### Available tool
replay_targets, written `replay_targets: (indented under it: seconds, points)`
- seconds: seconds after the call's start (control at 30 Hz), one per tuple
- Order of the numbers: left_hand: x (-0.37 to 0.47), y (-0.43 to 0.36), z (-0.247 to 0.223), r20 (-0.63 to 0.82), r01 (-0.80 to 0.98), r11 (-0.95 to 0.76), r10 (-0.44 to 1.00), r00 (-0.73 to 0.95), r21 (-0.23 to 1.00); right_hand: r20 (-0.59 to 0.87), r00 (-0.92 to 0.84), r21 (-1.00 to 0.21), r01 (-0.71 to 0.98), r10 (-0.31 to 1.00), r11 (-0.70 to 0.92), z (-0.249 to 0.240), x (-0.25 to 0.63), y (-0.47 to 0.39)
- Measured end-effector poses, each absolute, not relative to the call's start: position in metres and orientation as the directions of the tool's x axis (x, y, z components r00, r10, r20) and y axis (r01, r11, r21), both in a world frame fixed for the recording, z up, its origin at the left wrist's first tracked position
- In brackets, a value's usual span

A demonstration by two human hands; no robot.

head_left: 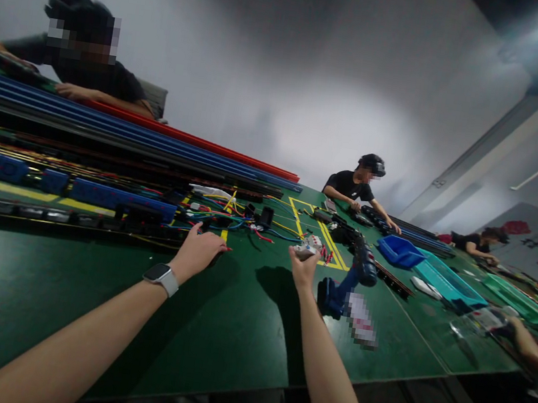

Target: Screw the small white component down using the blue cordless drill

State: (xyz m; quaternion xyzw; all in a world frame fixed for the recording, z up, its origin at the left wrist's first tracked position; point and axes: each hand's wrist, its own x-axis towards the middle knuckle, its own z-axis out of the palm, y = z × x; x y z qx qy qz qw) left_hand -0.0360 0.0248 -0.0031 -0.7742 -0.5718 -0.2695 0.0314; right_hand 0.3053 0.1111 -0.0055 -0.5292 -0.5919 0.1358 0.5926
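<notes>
My left hand point(196, 253), with a watch point(161, 278) on its wrist, is closed beside the end of a long black rail point(68, 225). Something small and dark shows under its fingers, but I cannot make out what. Coloured wires point(241, 214), yellow, blue, green and red, spread over the table just beyond this hand. My right hand point(304, 271) grips a small whitish piece point(310, 247) with dark and reddish spots, raised a little over the table. Small red parts point(327, 257) lie right beside it.
A blue cordless drill point(363, 263) stands right of my right hand. Blue strips point(122, 198) and long rails fill the left. A blue bin point(400, 251) and a turquoise tray point(449, 279) are at the right. Co-workers sit across and along the green table point(229, 330).
</notes>
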Motion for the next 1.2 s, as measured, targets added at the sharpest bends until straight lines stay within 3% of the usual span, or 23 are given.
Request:
replay_targets:
  seconds: [0.13,0.23,0.5,0.83,1.03,1.2]
  points:
    - [-0.027,0.021,0.004,0.473,0.887,-0.386,0.849,0.234,0.253,0.435,-0.053,-0.850,0.306,0.899,0.430,-0.004,0.259,0.086]
    - [-0.018,0.017,0.008,0.492,0.888,-0.383,0.842,0.223,0.254,0.381,-0.157,-0.868,0.278,0.911,0.411,-0.009,0.223,0.076]
    - [-0.011,0.014,0.010,0.522,0.886,-0.388,0.826,0.212,0.255,0.340,-0.197,-0.919,0.138,0.919,0.370,-0.022,0.192,0.083]
    - [-0.010,0.014,0.012,0.467,0.864,-0.379,0.862,0.198,0.333,0.327,-0.282,-0.902,0.192,0.902,0.387,-0.020,0.195,0.077]
    - [-0.010,0.016,0.006,0.441,0.863,-0.406,0.861,0.253,0.299,0.395,-0.286,-0.828,0.301,0.873,0.473,-0.024,0.191,0.071]
    - [-0.010,0.021,-0.001,0.428,0.869,-0.397,0.868,0.251,0.296,0.365,-0.329,-0.823,0.322,0.871,0.467,-0.028,0.198,0.072]
